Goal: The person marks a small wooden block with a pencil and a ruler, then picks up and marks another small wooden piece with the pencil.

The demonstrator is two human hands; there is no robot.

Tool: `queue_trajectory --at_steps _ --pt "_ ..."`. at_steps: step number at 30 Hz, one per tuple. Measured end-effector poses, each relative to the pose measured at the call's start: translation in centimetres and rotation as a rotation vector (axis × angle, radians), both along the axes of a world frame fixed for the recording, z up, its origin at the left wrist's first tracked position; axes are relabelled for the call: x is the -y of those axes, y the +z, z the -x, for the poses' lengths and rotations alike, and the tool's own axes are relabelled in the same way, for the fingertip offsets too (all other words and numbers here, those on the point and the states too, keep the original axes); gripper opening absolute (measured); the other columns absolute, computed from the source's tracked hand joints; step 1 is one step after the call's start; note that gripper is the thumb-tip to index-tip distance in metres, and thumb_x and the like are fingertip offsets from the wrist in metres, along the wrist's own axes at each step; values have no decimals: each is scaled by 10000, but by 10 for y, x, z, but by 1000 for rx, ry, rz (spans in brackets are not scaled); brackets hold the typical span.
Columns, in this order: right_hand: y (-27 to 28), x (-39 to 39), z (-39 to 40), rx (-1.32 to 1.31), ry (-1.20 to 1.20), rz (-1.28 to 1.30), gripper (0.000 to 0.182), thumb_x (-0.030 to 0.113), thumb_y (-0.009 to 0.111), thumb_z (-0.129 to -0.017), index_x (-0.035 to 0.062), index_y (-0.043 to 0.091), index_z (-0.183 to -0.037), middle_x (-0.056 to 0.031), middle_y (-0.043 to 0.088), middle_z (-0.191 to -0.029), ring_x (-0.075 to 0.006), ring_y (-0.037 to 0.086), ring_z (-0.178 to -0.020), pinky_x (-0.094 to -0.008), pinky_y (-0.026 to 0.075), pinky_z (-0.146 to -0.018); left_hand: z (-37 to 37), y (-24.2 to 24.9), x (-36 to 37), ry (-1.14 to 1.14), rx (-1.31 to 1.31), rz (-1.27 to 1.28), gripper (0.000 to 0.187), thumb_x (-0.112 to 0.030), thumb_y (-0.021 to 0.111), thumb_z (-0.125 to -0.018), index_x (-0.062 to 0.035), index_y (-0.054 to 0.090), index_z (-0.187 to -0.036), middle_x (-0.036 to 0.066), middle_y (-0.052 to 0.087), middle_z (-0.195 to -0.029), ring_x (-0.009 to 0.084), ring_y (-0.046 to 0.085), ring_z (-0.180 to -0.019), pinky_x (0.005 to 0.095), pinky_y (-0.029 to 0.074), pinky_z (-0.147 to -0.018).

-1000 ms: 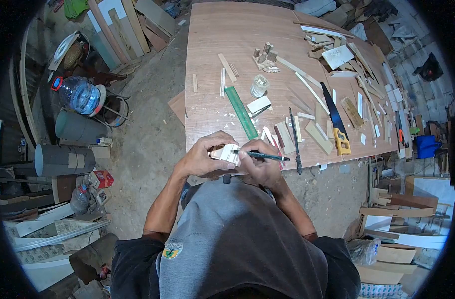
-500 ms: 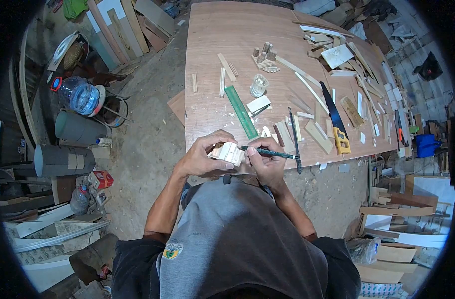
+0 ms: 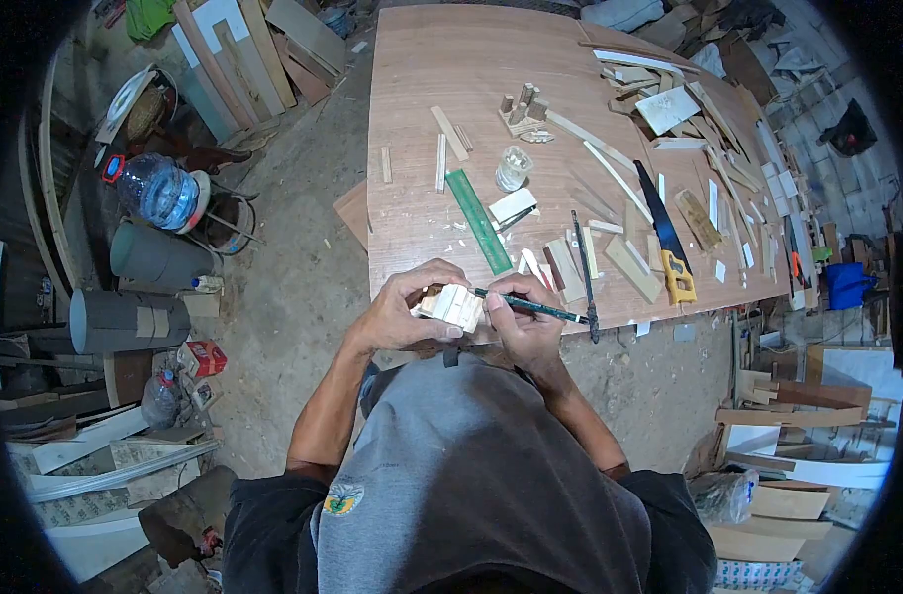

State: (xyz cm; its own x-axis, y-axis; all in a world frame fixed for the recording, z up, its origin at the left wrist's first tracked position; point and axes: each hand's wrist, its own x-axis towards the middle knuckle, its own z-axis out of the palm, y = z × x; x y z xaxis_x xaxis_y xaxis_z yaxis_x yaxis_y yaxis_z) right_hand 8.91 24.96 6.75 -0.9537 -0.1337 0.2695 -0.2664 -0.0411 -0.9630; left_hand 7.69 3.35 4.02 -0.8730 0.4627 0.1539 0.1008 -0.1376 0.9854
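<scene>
Plainly wooden, with pale faces, stepped edges and browner grain at one end, the small block (image 3: 457,306) has a chunky, many-sided shape. Beside it, the slim pencil (image 3: 535,307) is a straight, dark green stick with a smooth, slightly shiny barrel. The left hand (image 3: 400,309) grasps the block from its left side, fingers over the far edge and thumb along the near one, while the right hand (image 3: 527,329) pinches the pencil, its front end at the block's right edge; whether the tip touches the wood is too small to tell. Both hands are at the near edge of the table (image 3: 451,59), just in front of the person's grey shirt (image 3: 451,465). Its broad top has a brown wood-grain surface sprinkled with pale chips. On it lie a flat green ruler (image 3: 479,223), a clear jar (image 3: 514,168), a dark-bladed saw (image 3: 662,218) with a yellow handle, and a jumbled heap of offcuts (image 3: 669,111) toward the far right. Around it stretches a rough, dusty floor (image 3: 283,257), with boards (image 3: 238,64) leaning at the far left and a block wall (image 3: 862,223) on the right.
</scene>
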Motion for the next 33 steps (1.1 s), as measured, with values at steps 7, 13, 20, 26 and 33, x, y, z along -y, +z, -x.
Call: queue_trajectory --at_steps 7,13,20,26,33 --pt "0 -2 -2 -26 29 -53 93 40 685 -903 -11 631 -959 -76 686 -837 -83 619 -726 -247 495 -635 0 2 0 -11 7 1 599 -67 898 -668 -7 658 -1214 101 614 -1220 196 592 -1126 339 474 -975" --pt "7 -3 -2 -45 76 -74 77 32 671 -911 -15 631 -958 -84 686 -829 -100 641 -745 -262 517 -650 2 3 0 -3 6 -17 570 -80 897 -685 -10 665 -1201 93 610 -1214 186 593 -1108 323 473 -961" --pt "15 0 -3 -1 111 -35 64 31 667 -915 -17 636 -943 -95 686 -824 -118 655 -744 -278 537 -653 2 3 1 13 33 -28 569 -86 899 -679 -5 671 -1194 97 608 -1215 192 594 -1112 331 471 -966" --pt "9 -2 0 -123 107 -107 81 39 688 -910 -18 638 -940 -92 684 -817 -119 651 -739 -279 528 -641 4 5 0 19 9 -16 575 -88 900 -671 -4 672 -1192 100 611 -1211 195 595 -1123 334 469 -973" --pt "13 -2 -2 -104 131 -101 77 33 690 -902 -14 641 -938 -97 680 -819 -149 656 -733 -285 525 -657 5 5 0 19 11 -11 567 -90 894 -679 -1 671 -1193 100 613 -1228 196 598 -1131 334 473 -987"
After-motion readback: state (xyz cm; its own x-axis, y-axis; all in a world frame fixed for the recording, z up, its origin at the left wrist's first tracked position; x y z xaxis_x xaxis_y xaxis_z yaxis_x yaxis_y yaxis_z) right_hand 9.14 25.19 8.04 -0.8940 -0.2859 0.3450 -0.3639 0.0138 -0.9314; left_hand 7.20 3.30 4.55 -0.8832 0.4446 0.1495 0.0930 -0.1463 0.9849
